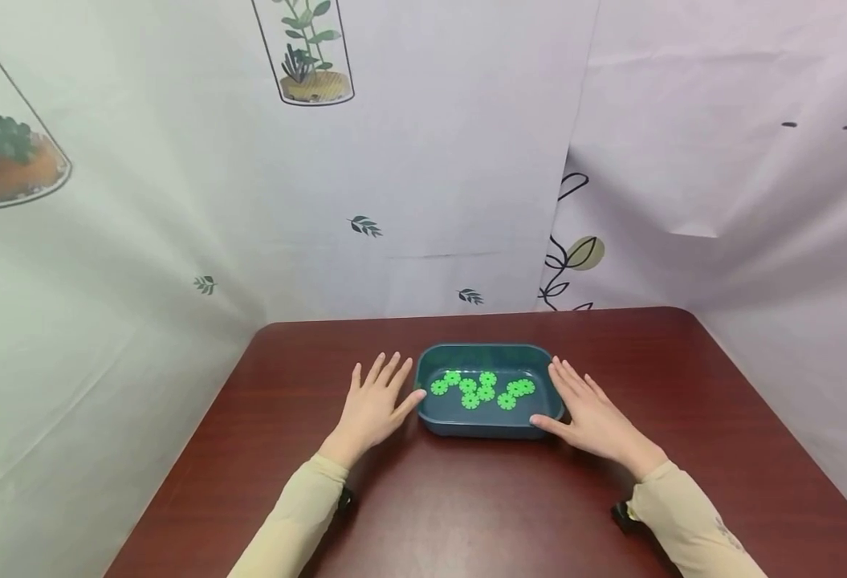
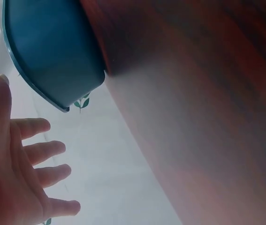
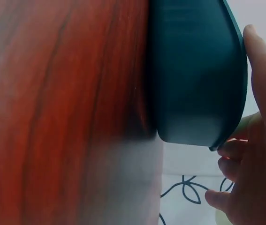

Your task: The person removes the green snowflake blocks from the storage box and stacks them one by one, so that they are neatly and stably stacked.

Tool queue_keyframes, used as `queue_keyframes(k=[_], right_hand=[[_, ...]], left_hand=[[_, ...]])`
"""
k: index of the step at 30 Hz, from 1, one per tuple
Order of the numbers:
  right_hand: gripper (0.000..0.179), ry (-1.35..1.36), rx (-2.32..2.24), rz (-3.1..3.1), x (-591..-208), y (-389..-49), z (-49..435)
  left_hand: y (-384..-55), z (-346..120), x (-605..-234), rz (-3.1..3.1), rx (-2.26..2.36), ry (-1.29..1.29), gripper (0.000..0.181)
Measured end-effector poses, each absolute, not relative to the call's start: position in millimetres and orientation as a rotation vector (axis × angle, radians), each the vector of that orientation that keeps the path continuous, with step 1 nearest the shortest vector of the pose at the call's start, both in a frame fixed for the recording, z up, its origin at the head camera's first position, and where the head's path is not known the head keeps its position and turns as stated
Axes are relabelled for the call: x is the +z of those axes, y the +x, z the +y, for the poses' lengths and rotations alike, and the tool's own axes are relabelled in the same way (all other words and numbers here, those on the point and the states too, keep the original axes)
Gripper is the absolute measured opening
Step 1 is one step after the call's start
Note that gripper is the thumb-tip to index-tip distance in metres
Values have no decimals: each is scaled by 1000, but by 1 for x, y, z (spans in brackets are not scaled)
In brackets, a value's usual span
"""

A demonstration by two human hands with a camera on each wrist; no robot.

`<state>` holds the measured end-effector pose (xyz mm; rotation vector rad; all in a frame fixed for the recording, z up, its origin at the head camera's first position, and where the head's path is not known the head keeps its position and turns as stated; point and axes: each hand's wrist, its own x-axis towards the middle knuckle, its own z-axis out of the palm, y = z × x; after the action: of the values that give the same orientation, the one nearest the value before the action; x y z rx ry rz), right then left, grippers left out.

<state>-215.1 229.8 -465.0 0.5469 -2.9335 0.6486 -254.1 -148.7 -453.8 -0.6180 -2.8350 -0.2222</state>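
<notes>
A dark teal rectangular tray [image 1: 477, 430] sits on the table and holds several bright green, flower-shaped pieces [image 1: 486, 393]. At its left end is my left hand [image 1: 376, 405], fingers spread and straight, the thumb tip close by the rim. In the left wrist view, a gap shows between the four fingers [image 2: 53, 176] and the tray's outer wall [image 2: 57, 51]. My right hand [image 1: 596, 417] lies along the right end with extended fingers, its thumb over the front right corner. The right wrist view has that thumb [image 3: 259, 51] right at the rim.
The reddish-brown wooden table [image 1: 488, 506] has rounded far corners. Pale fabric [image 1: 452, 160] printed with plants hangs behind it and along both sides. A dark device [image 1: 624, 516] is worn under the right sleeve's cuff.
</notes>
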Motion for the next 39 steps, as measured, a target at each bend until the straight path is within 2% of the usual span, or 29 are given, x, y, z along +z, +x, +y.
queue_keyframes(k=[10,26,39], right_hand=[[110,554,601,-2951,-465,-218,232],[113,560,683,-2973,-463,-219,234],[111,553,698,-2943,-463,-214,233]], left_hand=[[-268,-137,-444,-2820,-384,-696,71],[-294,-94,-387,-2772,-213,-1016,76],[-311,-52,-349,-2695,-189,-1260,70]])
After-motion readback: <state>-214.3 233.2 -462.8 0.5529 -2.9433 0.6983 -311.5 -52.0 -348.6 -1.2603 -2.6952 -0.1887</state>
